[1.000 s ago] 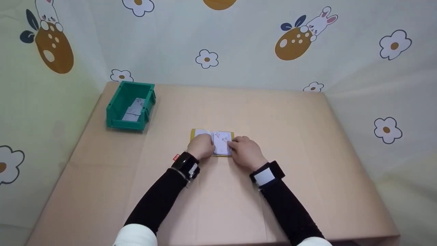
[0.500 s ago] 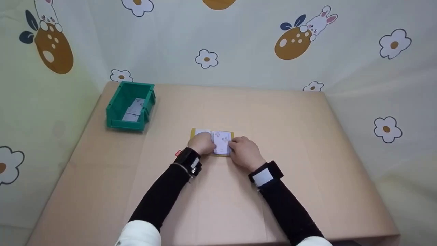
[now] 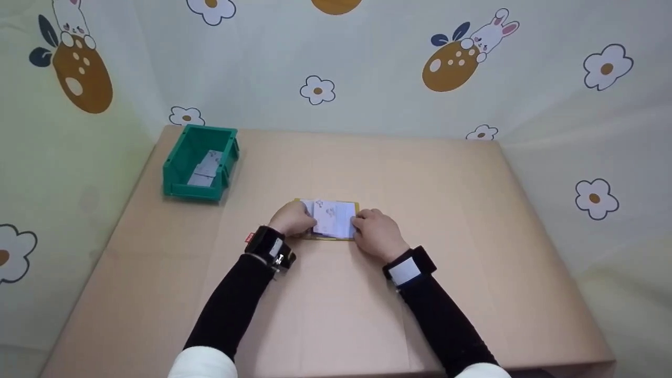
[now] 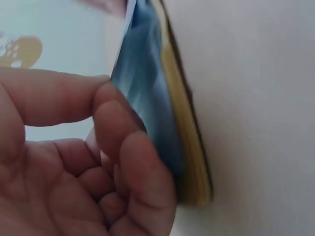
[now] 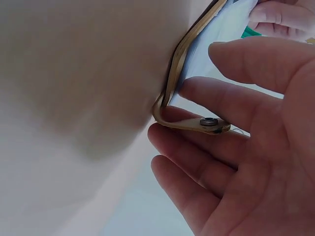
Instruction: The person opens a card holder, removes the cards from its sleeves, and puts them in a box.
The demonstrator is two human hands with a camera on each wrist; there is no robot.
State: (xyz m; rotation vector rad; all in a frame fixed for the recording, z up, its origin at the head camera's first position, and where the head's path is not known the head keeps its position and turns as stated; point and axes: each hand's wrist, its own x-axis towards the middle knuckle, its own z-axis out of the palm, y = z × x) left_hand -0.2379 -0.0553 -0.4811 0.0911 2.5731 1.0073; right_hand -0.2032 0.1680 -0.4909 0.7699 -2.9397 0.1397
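A small yellow-edged card holder point(image 3: 329, 239) lies open on the table. Across its middle is a white card point(image 3: 324, 218) with a small floral print. My left hand point(image 3: 292, 218) pinches the card's left edge; in the left wrist view, thumb and index finger meet there beside a bluish sleeve point(image 4: 152, 108). A pale lined surface point(image 3: 345, 220) shows to the right of the card. My right hand point(image 3: 379, 234) touches the holder's right edge. In the right wrist view its fingers are loosely extended, thumb apart, and a strap with a metal snap point(image 5: 208, 121) lies across them.
A green bin point(image 3: 202, 163) holding several printed white cards point(image 3: 208, 164) stands at the table's back left. Brown covering point(image 3: 446, 210) spreads over the table. Printed curtains point(image 3: 367, 63) hang at the back and both sides.
My left hand has moved left, drawing the printed card with it and exposing the lined surface at the right. My right hand has stayed at the holder's right edge.
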